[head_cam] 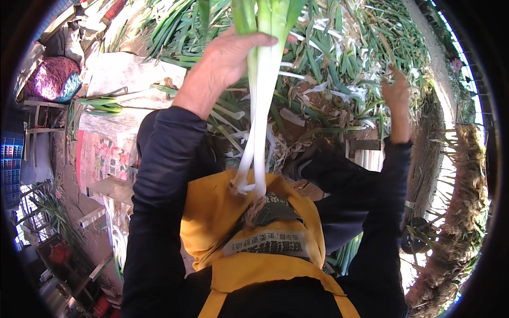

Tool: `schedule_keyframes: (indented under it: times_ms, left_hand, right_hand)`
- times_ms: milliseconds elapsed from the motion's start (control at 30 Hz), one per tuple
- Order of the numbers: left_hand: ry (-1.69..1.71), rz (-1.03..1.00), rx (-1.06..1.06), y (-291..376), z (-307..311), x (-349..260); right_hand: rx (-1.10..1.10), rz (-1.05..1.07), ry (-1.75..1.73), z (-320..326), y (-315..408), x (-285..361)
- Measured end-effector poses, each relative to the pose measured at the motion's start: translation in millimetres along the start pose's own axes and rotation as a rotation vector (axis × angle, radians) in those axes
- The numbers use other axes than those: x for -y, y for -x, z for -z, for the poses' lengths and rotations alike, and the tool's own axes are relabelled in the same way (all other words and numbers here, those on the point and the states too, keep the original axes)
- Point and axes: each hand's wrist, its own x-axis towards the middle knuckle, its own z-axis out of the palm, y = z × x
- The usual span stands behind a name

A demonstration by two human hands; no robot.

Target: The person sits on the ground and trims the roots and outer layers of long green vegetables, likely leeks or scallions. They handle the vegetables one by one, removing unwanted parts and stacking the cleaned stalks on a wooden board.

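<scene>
Two or so large green onions with long white stalks [264, 87] hang upright in front of me, their rooted ends over my yellow apron [214, 222]. My left hand [228, 55] is closed round them where the white turns green, thumb across the front. My right hand [397, 89] is out to the right with its fingers bent and partly spread, above a heap of green leaves and peelings [358, 59]. A thin dry strip seems to be at its fingertips; whether it is held I cannot tell.
On the left, an onion [115, 104] lies on pale sacking [127, 75] near a wooden stool [109, 189]. Further left are a bundle of pink and teal twine [53, 79] and blue crates [12, 159]. A long row of rooted onions [457, 222] stands at the right.
</scene>
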Motion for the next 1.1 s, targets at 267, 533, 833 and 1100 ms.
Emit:
schedule_keyframes:
  times_ms: [267,533,833,1100]
  left_hand:
    - [0.130,0.014,-0.202,-15,28,10]
    - [0.186,-0.134,0.139,-24,48,-5]
    - [0.261,0.001,-0.028,-16,49,-8]
    - [0.561,0.182,-0.013,-6,57,-9]
  right_hand:
    - [0.890,-0.232,-1.523,18,144,263]
    - [0.993,-0.317,-1.736,14,136,243]
    - [0.413,-0.133,-1.141,-18,137,222]
    - [0.781,-0.298,-1.466,-40,158,232]
